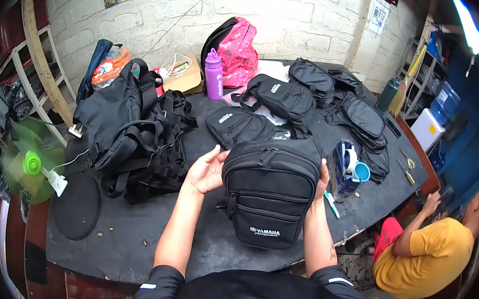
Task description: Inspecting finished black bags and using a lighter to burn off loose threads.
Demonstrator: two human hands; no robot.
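A black sling bag (269, 200) with zipped front pockets and a white printed mark is in front of me, over the near part of the table. My left hand (208, 170) is at the bag's upper left side, thumb up and fingertips partly hidden behind it. On the opposite side, my right hand (323, 181) grips the edge, most of its fingers out of sight behind the fabric. The bag is held between both hands with its front facing me. Just beyond it lies a similar black bag (239, 125).
More black bags (284, 98) cover the back of the dark table (127, 259). Black straps and bags (133, 123) heap at left, near a green fan (32, 164). A purple bottle (214, 74) stands behind. Right are a tape holder (344, 170), a pen (332, 204) and a seated person (426, 257).
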